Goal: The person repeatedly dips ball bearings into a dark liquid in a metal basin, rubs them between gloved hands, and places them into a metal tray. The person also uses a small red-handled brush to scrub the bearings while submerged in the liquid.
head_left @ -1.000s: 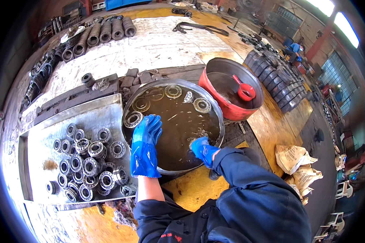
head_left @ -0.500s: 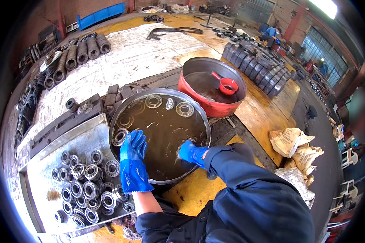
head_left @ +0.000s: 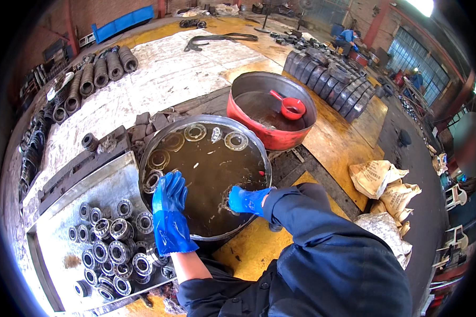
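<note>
Left of the frame's centre, we see a bearing [head_left: 152, 181] inside the round tub [head_left: 211, 119], face up, its oval outline longest from lower left to upper right. Our left hand [head_left: 169, 203], beside it, points upward, fingers extended, nothing visible in them. Our right hand [head_left: 246, 201] points left into murky liquid [head_left: 211, 164]; its fingertips are hidden, so we cannot tell its grip.

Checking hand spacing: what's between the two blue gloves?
Head view: murky brown liquid in the round tub between left hand and right hand, plus pale debris or froth beside the latter.
</note>
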A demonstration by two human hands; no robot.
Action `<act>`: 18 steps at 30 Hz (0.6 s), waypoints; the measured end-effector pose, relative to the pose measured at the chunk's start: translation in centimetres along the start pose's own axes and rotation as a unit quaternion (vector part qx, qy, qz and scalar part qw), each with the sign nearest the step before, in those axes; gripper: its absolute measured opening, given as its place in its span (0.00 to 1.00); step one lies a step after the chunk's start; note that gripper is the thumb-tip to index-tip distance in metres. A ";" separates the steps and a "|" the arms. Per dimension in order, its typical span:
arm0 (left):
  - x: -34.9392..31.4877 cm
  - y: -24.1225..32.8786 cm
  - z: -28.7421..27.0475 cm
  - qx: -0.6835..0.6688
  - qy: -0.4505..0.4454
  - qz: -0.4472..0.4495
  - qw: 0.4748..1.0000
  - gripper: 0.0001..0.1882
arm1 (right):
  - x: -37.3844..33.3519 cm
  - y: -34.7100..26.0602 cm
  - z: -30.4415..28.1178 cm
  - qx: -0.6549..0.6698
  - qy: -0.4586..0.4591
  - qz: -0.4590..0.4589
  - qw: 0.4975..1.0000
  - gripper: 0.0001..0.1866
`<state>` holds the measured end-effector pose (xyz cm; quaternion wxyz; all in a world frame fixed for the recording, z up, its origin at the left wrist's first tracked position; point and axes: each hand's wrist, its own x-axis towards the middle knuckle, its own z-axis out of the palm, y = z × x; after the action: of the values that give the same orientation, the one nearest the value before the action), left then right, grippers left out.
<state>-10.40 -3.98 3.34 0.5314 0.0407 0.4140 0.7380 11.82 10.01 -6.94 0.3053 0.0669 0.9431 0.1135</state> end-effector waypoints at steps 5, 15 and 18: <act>-0.7 0.3 -0.2 0.004 0.003 0.014 1.000 0.29 | -0.7 -0.1 1.0 0.144 0.043 0.156 0.976 0.09; -0.3 0.2 0.5 -0.008 0.021 0.006 1.000 0.27 | 1.4 -0.9 1.2 -0.074 0.046 -0.094 0.992 0.05; -0.7 0.6 -0.2 -0.010 0.022 0.009 1.000 0.28 | -0.2 -0.8 -0.5 0.058 0.008 0.063 0.996 0.04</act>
<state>-10.70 -4.77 3.87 0.5157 0.0228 0.4183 0.7474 11.66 9.06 -6.63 0.2859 0.1431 0.9442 0.0787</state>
